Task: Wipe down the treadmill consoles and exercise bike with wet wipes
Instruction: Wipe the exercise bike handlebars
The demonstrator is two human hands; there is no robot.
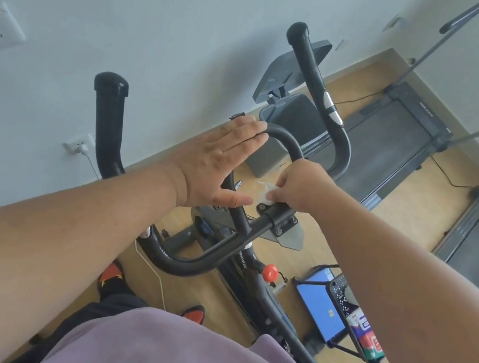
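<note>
A person in a purple top stands over an exercise bike (239, 245), both bare arms reaching toward its black handlebars (201, 262). The right hand (304, 186) pinches a small crumpled white wet wipe (268, 193) between thumb and fingertips and presses it against the clamp bracket (276, 216) where the bars meet the stem, at the centre of the scene. The left hand (219, 161) lies flat and spread, fingers straight and close together, over the inner loop of the bars just left of the wipe, gripping nothing. Two upright black grips rise to the far left and far right of the hands. A red knob (270, 272) sits on the frame below, nearer the person. On the wooden floor beyond the bars stands a grey bin (285, 132) with its lid raised, and two treadmill decks (399, 136) stretch away to the right. A lit phone (322, 304) rests on a stand at the near right, beside a colourful packet (364, 334). Red-and-black shoes show on the floor below the handlebars.
</note>
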